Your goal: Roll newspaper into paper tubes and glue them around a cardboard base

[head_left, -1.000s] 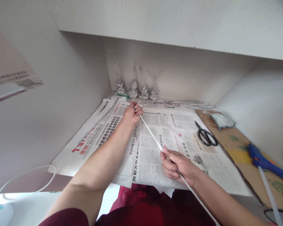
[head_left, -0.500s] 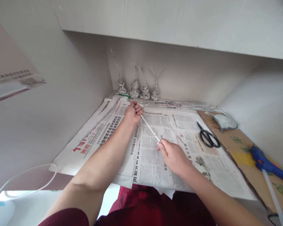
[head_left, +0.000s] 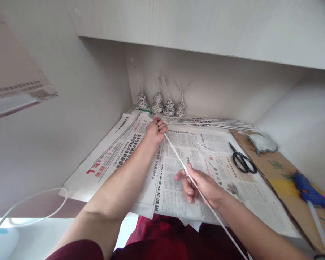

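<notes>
A long, thin rolled paper stick [head_left: 176,151] runs slantwise from my left hand [head_left: 156,129] down to the lower right, past the frame's bottom edge. The fingers of my left hand are closed around its upper end, over the newspaper. Lower down, the stick lies across my right hand [head_left: 200,186], whose thumb and fingers are apart around it, not gripping. Beyond my left hand, several gourd-shaped woven paper pieces [head_left: 169,107] stand along the back wall. A bundle of paper sticks [head_left: 211,123] lies in front of them, to the right.
Newspaper sheets [head_left: 176,195] cover the tabletop. Black-handled scissors [head_left: 242,160] and short paper strips [head_left: 204,148] lie on the right. Farther right, cardboard [head_left: 271,173] holds a plastic packet [head_left: 262,143] and a blue glue gun [head_left: 311,191]. A shelf edge [head_left: 206,50] overhangs the back.
My right hand has loosened from its pinch and moved slightly down and right. More of the paper stick now shows, stretching past my right hand. My left hand keeps its hold.
</notes>
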`<control>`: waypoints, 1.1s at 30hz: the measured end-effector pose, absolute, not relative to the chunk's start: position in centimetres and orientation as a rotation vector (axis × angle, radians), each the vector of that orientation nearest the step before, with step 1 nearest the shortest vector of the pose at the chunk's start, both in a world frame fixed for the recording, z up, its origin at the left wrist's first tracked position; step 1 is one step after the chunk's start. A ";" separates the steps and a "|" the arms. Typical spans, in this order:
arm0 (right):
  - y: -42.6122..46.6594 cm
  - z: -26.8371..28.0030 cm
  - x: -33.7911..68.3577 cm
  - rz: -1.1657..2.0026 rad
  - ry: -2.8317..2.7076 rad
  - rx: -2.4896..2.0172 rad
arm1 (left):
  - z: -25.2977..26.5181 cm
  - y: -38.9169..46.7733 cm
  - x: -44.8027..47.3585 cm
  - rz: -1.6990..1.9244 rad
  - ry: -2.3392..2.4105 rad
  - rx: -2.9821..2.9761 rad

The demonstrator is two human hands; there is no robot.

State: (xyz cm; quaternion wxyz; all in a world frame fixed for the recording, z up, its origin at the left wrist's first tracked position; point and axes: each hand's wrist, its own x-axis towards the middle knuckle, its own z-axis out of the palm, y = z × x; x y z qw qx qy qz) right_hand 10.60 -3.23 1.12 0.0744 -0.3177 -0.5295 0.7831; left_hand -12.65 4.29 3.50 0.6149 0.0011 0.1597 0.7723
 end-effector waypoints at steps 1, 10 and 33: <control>-3.1 1.4 10.4 2.170 -1.745 -1.043 | 3.4 4.4 -12.6 1.789 0.381 0.006; -1.2 2.0 7.6 1.416 -2.165 -1.135 | 3.3 4.4 -12.3 1.811 0.412 0.028; 1.1 1.9 4.4 0.297 -2.485 -1.174 | 3.2 4.3 -11.5 1.834 0.513 0.043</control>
